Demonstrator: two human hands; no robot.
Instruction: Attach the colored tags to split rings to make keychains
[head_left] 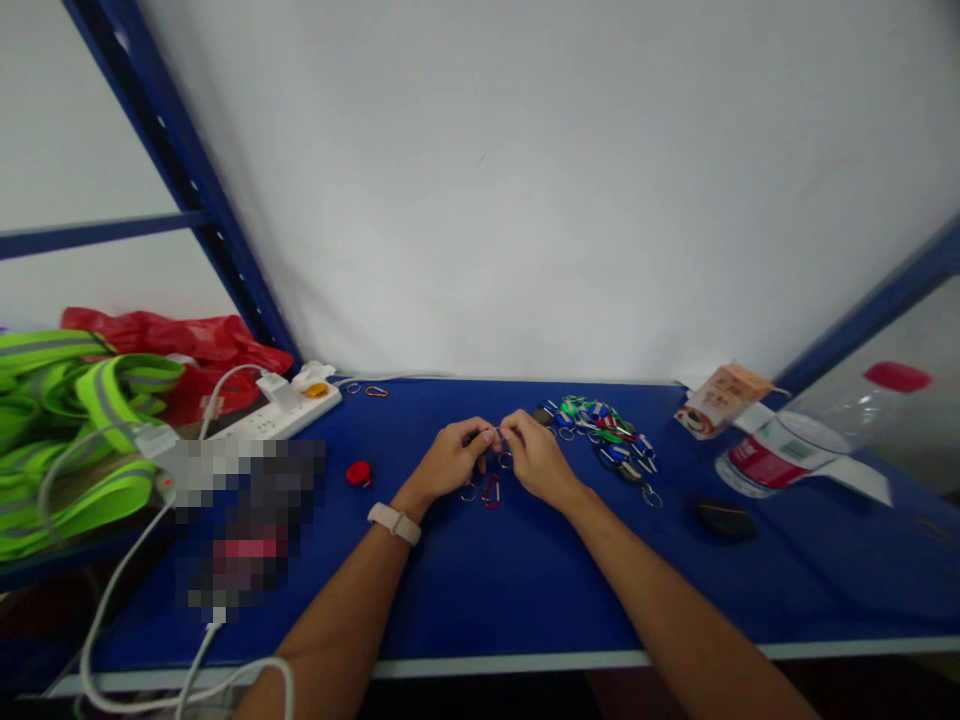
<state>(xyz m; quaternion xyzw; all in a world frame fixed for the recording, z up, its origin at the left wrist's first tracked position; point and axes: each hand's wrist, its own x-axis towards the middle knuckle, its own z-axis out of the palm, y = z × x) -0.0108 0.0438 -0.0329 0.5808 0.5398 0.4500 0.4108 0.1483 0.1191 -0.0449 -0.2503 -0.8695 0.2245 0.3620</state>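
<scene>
My left hand (pixel 455 455) and my right hand (pixel 534 455) meet above the blue table, fingertips pinched together. Between them is a small metal ring (pixel 497 431), gripped from both sides. Under and between the hands lie a red carabiner (pixel 491 492) and loose split rings, one ring (pixel 469 492) by the left fingers and another ring (pixel 506 461) by the right. Just right of my right hand spreads a pile of coloured carabiner keyrings (pixel 607 430) in blue, green, red and silver. A round red piece (pixel 359 474) sits left of my left hand.
On the left are a white power strip (pixel 262 425) with cables, a blurred-out dark device (pixel 255 530), green reflective straps (pixel 67 420) and a red bag (pixel 217 350). An orange carabiner (pixel 376 392) lies at the back. Rightward are a carton (pixel 724 398), a bottle (pixel 795 445) and a dark pouch (pixel 724 519).
</scene>
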